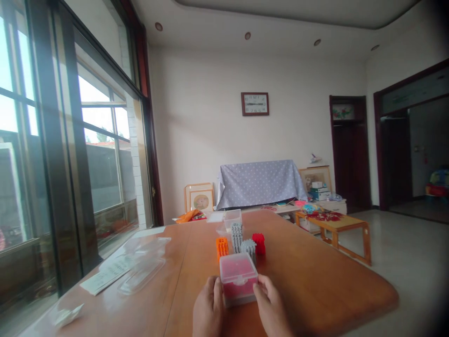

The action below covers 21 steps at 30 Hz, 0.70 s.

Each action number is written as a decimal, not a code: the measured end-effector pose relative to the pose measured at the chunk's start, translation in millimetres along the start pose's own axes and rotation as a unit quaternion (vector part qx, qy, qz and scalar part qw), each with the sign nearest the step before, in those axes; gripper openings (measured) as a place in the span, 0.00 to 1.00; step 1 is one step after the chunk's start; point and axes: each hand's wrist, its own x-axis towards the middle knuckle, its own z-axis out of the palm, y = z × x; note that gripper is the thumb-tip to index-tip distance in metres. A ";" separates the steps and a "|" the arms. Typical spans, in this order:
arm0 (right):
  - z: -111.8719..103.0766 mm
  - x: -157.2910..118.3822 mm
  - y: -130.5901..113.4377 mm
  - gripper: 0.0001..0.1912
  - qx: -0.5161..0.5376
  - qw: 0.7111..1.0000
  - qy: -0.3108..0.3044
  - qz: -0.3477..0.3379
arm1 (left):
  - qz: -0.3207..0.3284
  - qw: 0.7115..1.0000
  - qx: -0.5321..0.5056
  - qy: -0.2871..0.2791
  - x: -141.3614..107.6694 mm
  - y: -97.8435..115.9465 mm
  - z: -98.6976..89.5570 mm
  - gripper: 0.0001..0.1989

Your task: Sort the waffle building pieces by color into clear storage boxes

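Observation:
A small clear plastic box (240, 281) with a closed lid and a front latch shows something red or pink inside. It is at the near middle of the table, between my two hands. My left hand (209, 304) grips its left side, and my right hand (269, 302) grips the right side with thumb and fingers. Just behind the box stand an orange ridged block piece (222, 248), a tall grey one (236, 238), a lower grey one (248, 246) and a red one (259, 243). Whether the box touches the table cannot be made out.
The brown wooden table (308, 271) carries another clear container (232, 219) at the back. Clear plastic lids (142, 276), a printed paper sheet (107, 275) and a crumpled wrapper (68, 316) lie on the left. A low wooden table (336, 223) stands beyond on the right.

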 end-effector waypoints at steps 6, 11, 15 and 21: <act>-45.6 -5.7 -14.6 0.25 -0.039 0.998 0.038 -0.010 | 0.003 0.998 0.004 -0.064 -5.9 7.9 36.0 0.20; -81.3 8.4 -8.2 0.28 -0.061 0.996 0.071 -0.006 | 0.016 0.994 -0.053 -0.096 -3.5 25.2 72.3 0.21; -106.6 29.9 6.8 0.31 -0.071 0.993 0.098 0.006 | 0.025 0.983 -0.121 -0.137 4.7 43.5 99.5 0.21; -132.0 65.0 18.6 0.32 -0.032 0.989 0.144 0.001 | -0.004 0.969 -0.207 -0.137 28.7 43.3 156.3 0.18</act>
